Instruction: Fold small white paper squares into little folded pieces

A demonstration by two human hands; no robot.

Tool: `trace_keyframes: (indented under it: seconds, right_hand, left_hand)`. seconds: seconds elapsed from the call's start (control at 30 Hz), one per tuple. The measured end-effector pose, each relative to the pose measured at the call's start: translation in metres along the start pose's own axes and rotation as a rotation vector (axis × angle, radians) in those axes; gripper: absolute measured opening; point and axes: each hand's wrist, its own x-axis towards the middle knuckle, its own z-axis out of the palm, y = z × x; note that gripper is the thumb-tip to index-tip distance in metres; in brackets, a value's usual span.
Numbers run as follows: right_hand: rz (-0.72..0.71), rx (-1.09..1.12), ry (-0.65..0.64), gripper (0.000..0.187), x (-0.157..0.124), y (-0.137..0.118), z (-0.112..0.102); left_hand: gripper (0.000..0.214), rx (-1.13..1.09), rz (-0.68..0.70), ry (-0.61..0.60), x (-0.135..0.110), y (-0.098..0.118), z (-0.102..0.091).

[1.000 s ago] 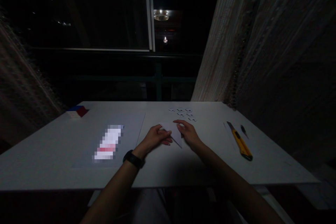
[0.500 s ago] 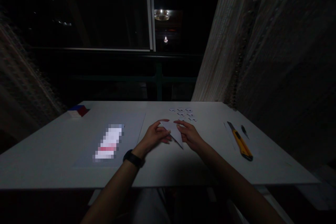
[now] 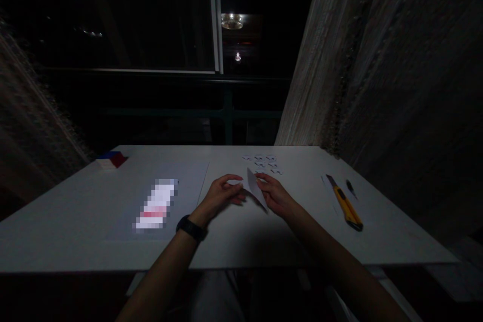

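A small folded piece of white paper stands on edge on the white table, between my two hands. My right hand pinches the paper's right side and tilts it up. My left hand, with a black watch on the wrist, has curled fingers touching the paper's lower left edge. Several small white paper cut-outs lie just beyond my hands.
A yellow utility knife and a small dark pen-like thing lie at the right. A blurred white and red item lies on a grey sheet at the left. A red, white and blue block sits far left. Curtains hang on both sides.
The paper lay flat under both hands; my right hand has now lifted its right part up on edge. My left hand has stayed at its lower left.
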Motion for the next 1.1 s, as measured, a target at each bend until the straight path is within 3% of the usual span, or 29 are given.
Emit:
trace_keyframes:
  seconds: [0.13, 0.3, 0.47, 0.73, 0.87, 0.97, 1.1]
  right_hand:
    - [0.024, 0.008, -0.059, 0.032, 0.0, 0.001, -0.001]
    - [0.056, 0.026, -0.12, 0.025, -0.005, -0.003, -0.001]
    - [0.028, -0.051, -0.17, 0.031, -0.007, -0.004, 0.003]
    - [0.02, -0.355, -0.145, 0.052, -0.005, 0.001, 0.006]
    - [-0.018, -0.438, -0.128, 0.027, -0.002, 0.006, 0.002]
    - [-0.063, -0.394, -0.122, 0.028, -0.001, 0.008, 0.001]
    - [-0.091, -0.338, -0.025, 0.031, 0.001, 0.007, 0.0]
  left_hand:
    - [0.045, -0.029, 0.017, -0.012, -0.001, 0.001, -0.001]
    - [0.046, -0.05, 0.038, 0.093, -0.001, 0.001, 0.0]
    - [0.043, -0.023, 0.067, 0.186, 0.0, 0.002, 0.002]
    - [0.032, 0.209, 0.24, 0.424, 0.01, -0.004, -0.008]
    - [0.033, 0.221, 0.269, 0.416, 0.011, -0.006, -0.012]
    - [0.04, 0.213, 0.268, 0.389, 0.01, -0.005, -0.01]
    - [0.068, 0.162, 0.156, 0.314, 0.006, -0.001, -0.002]
